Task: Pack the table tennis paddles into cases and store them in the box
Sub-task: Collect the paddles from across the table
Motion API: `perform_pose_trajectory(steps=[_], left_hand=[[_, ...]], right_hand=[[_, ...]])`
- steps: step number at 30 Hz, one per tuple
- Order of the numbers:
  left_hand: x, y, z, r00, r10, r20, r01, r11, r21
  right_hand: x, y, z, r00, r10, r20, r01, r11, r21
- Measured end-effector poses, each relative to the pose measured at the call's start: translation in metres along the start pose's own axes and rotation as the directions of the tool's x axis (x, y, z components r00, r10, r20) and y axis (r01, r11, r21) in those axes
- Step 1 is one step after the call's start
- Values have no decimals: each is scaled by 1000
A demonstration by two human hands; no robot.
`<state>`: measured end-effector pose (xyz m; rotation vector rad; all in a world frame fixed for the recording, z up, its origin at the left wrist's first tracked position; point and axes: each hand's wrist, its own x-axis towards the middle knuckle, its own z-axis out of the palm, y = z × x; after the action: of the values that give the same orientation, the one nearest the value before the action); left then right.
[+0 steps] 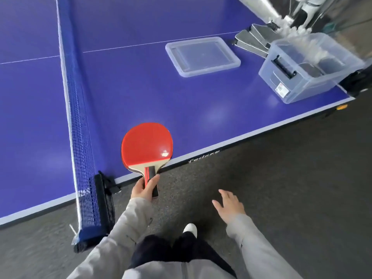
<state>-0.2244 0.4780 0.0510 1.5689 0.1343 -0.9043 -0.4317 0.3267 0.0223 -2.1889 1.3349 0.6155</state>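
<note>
While left hand (144, 188) grips, paddle (147, 146) blade points away

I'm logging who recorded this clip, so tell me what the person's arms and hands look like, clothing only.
Both arms are covered to the wrist by long, light grey sleeves of soft, slightly creased fabric, apparently one jacket. The left hand and right hand are bare: no gloves, and no rings, watch or bracelet show. No logos or markings are visible on the sleeves. Below them are dark trousers and a white shoe.

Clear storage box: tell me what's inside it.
The clear storage box holds dark flat shapes, probably cased paddles, blurred through its walls. Their number and anything underneath cannot be made out.
</note>
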Motion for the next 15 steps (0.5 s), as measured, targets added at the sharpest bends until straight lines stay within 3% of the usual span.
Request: perform_pose_trajectory(steps=[10, 15], left_hand=[[38, 28, -5, 987, 89, -133, -83, 995, 55], [78, 50, -4, 980, 53, -192, -53, 999, 6]], right_hand=[[75, -47, -66, 968, -245, -59, 240, 968, -78], [109, -82, -91, 946, -295, -133, 288, 955, -66]])
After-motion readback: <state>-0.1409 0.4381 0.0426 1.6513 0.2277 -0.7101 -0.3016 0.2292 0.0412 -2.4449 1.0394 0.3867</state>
